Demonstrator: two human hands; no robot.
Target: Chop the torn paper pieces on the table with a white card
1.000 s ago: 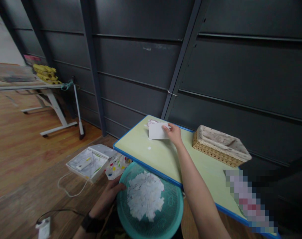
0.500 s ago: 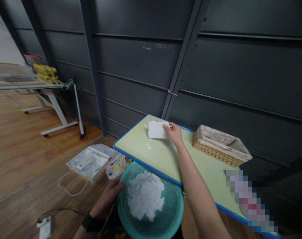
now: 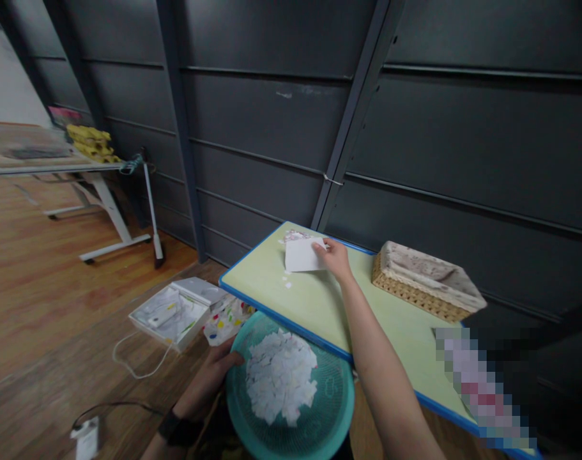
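My right hand (image 3: 335,257) pinches the right edge of a white card (image 3: 301,255) over the far part of the pale yellow table (image 3: 319,313). Behind the card, partly hidden by it, lies a small heap of paper scraps (image 3: 295,235). A few loose white bits (image 3: 287,284) rest on the tabletop in front of it. My left hand (image 3: 222,361) grips the left rim of a turquoise plastic colander (image 3: 338,415) below the table's front edge. Inside the colander is a broad pile of torn white paper pieces (image 3: 281,377).
A woven basket with a cloth lining (image 3: 422,300) stands at the table's back right, with a pixelated patch nearer. Left on the floor are an open white box (image 3: 176,313), a dotted plastic bag (image 3: 226,319) and a white adapter with a cord (image 3: 86,439). A dark panel wall (image 3: 262,134) rises behind.
The white card has shifted slightly down toward me in my right hand, so more of the scraps behind it shows. My left hand and the colander stay about where they were.
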